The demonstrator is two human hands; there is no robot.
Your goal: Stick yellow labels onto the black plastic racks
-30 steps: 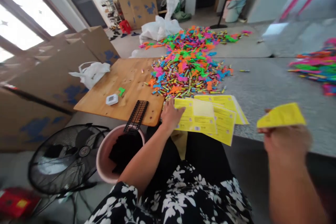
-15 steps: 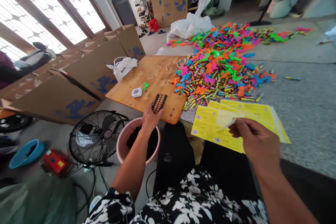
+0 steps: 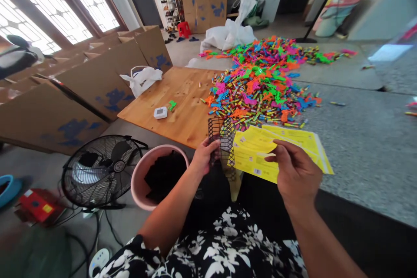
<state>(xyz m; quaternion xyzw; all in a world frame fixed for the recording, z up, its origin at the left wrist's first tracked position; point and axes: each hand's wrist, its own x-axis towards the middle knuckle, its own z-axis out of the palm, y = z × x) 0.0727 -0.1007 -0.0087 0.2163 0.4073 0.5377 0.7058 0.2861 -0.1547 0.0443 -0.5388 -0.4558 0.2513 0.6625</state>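
My left hand point(image 3: 206, 156) is closed on the lower left side of a black plastic grid rack point(image 3: 215, 127), which stands tilted just past the wooden table's near edge. Beside it, several yellow printed sheets point(image 3: 293, 132) lie fanned on the grey stone surface. My right hand point(image 3: 295, 169) has thumb and fingers pinched at the edge of a yellow printed sheet point(image 3: 257, 139), which curls up a little from the others. A pink bucket point(image 3: 138, 178) with black pieces point(image 3: 166, 173) inside stands left of my left forearm.
A big heap of colourful toy guns and small tubes point(image 3: 257, 82) spreads beyond the sheets. The wooden table point(image 3: 182, 91) bears a white digital device point(image 3: 160, 113), a green toy gun point(image 3: 172, 105) and a white plastic bag point(image 3: 143, 80). A floor fan point(image 3: 100, 171) and cardboard boxes point(image 3: 100, 69) stand left.
My left hand has taken the black rack off the wooden table and brought it right, towards the sheets. The pale piece in my right hand's pinch has given way to a yellow sheet's edge.
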